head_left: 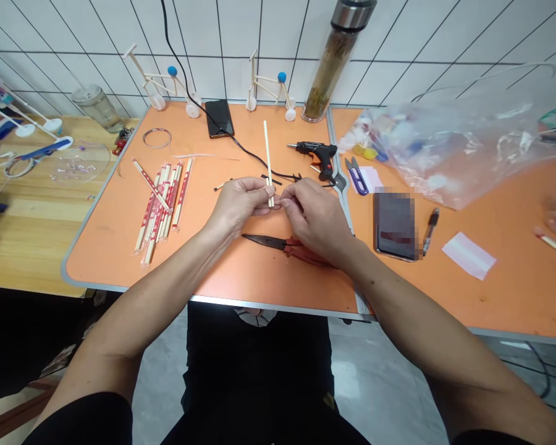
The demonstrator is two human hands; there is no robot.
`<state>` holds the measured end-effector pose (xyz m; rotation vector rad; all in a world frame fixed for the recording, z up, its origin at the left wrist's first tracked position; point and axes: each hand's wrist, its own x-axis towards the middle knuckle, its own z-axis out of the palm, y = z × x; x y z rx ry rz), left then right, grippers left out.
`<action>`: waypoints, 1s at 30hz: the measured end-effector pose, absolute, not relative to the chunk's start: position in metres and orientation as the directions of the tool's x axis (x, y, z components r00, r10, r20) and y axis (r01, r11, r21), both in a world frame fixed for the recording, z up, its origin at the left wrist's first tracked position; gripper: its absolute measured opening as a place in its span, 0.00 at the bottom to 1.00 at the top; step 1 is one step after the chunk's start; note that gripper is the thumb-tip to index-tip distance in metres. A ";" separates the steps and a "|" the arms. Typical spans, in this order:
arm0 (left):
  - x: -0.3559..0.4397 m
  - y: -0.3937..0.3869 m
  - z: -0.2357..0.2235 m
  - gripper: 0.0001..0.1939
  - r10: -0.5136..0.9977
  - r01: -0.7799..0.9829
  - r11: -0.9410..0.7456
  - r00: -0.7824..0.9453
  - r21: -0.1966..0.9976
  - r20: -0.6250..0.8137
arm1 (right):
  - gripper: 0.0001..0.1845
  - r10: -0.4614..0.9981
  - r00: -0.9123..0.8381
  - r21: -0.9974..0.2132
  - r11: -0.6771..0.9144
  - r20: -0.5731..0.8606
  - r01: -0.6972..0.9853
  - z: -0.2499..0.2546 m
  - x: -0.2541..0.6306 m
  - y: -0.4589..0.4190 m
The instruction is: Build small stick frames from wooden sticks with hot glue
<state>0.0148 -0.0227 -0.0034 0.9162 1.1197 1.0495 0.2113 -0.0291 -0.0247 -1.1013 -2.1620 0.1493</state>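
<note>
My left hand (238,203) and my right hand (311,216) meet over the middle of the orange table (120,247). Both are closed on the near end of a long pale wooden stick (267,154), which points away from me toward the wall. The left thumb and fingers pinch the stick from the left, the right fingertips pinch it from the right. Red-handled pliers (282,246) lie on the table just under my right hand. A bundle of paper-wrapped chopsticks (162,204) lies to the left of my left hand.
A black glue gun (317,154), blue snips (356,175), a phone (393,224), a pen (430,230) and a plastic bag (449,148) lie right. At the back: another phone (219,117) with cable, two stick models (269,86), a bottle (336,59).
</note>
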 end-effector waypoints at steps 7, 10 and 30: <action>0.006 -0.020 0.010 0.16 0.973 -0.069 0.211 0.106 0.975 -0.203 | 0.04 0.857 -0.422 -0.549 0.514 0.295 0.659 0.002 0.231 -0.029; 0.005 -0.020 0.011 0.15 0.973 -0.045 0.187 0.143 0.981 -0.179 | 0.03 0.876 -0.403 -0.554 0.480 0.265 0.680 0.011 0.231 -0.032; -0.013 -0.009 0.016 0.09 0.979 -0.001 0.156 0.132 0.988 -0.155 | 0.20 0.842 -0.539 0.068 0.540 -0.022 0.839 -0.006 0.247 -0.105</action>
